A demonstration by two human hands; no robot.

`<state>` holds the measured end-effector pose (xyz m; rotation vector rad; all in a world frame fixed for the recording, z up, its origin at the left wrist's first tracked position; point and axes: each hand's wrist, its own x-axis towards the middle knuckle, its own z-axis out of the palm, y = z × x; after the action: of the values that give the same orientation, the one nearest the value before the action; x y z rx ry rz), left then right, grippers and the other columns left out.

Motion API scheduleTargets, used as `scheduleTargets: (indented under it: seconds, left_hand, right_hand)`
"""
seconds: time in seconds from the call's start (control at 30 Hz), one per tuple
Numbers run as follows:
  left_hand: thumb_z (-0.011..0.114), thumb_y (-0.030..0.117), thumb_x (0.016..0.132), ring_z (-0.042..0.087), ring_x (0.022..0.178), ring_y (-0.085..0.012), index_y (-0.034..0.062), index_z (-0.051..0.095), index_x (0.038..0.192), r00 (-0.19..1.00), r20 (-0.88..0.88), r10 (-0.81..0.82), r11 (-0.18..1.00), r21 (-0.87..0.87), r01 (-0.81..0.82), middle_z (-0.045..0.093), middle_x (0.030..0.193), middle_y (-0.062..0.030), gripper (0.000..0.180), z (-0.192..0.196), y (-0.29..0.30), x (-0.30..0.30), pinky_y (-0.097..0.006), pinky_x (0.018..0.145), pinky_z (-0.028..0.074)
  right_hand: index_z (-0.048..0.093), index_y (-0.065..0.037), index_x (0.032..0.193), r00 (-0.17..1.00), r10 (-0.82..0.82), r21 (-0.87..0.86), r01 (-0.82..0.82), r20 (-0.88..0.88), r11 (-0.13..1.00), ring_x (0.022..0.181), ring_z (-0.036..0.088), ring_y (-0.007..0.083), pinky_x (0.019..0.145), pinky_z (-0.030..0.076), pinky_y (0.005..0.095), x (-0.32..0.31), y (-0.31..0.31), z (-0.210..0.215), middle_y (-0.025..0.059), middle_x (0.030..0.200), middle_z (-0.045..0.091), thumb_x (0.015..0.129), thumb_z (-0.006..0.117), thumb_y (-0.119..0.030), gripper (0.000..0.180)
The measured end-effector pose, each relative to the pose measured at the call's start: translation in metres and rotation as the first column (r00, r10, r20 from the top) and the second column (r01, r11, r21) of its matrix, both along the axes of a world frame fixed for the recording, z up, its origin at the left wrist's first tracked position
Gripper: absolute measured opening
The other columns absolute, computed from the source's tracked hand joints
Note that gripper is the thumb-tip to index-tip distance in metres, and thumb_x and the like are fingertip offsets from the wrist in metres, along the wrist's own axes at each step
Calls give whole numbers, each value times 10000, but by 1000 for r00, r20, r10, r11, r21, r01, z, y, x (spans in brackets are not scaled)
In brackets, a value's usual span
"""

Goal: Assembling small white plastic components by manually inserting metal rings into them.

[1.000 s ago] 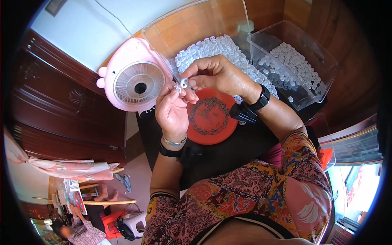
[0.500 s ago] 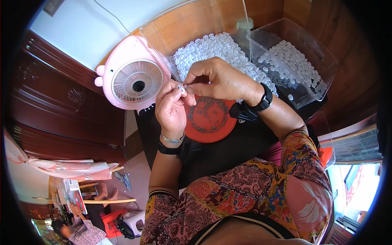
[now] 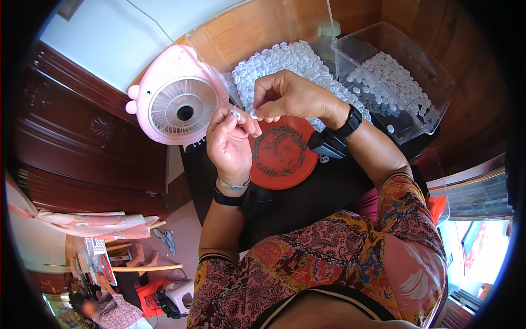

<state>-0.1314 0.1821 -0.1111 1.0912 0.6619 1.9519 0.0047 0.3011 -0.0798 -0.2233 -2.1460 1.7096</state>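
The left hand was turned palm up, its thumb and forefinger pinched on a small white piece and its other fingers loosely curled. The right hand came in from the other side, knuckles up, thumb and forefinger closed at the tips on a second white piece – mostly hidden by the fingers, so its shape could not be told. The 2 hands were near each other, with the 2 pieces just apart, above the left edge of a round red plate.

The plate rested on a black table and held small grey pins, spread roughly in a ring. A loose white piece lay on the table just right of the plate. Beyond the hands stood a clear bin with a heap of white pieces; to its right, a smaller clear bin held more. A pink fan stood left of the hands – its round grille facing up.
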Motion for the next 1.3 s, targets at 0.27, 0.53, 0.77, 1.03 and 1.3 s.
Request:
scheduleTargets:
  seconds: [0.27,0.53,0.77,1.03,1.3]
  left_hand:
    - [492,133,893,457,553,-96,39,482,726,958,-238,160,966,-162,-201,469,609,-16,192,0,-6,2,-227,546,390]
    - [478,160,907,458,568,-104,24,505,793,923,-334,190,959,-138,-247,449,633,-15,180,-5,-6,-2,-224,551,369]
    - [477,126,904,450,564,-96,25,506,772,914,-355,197,953,-151,-264,454,631,-13,168,-6,-5,-4,-224,549,380]
    - [465,117,911,435,565,-91,34,483,762,903,-373,215,947,-146,-286,452,629,-16,172,-10,-4,-4,-222,551,381]
    - [464,158,924,470,568,-112,27,514,818,947,-248,205,945,-201,-257,475,625,-24,176,-7,-4,0,-234,548,391]
  right_hand:
    - [650,-36,925,987,-98,-225,68,-125,972,694,634,69,585,473,183,-4,0,5,12,812,679,840,666,-92,104]
    - [660,-29,942,974,-109,-82,94,-201,992,691,623,56,592,456,177,-6,-4,3,8,811,677,845,663,-89,114]
    - [657,-7,924,957,-119,-80,101,-264,992,684,605,67,632,472,198,-8,-8,2,10,782,661,839,658,-55,98]
    - [637,14,941,968,-113,147,148,-223,978,766,619,97,721,502,229,-8,-16,2,27,811,657,845,664,-51,119]
    - [635,-33,923,923,-242,461,362,-301,810,714,665,224,647,513,305,-15,-24,-3,122,771,669,711,735,-101,244]
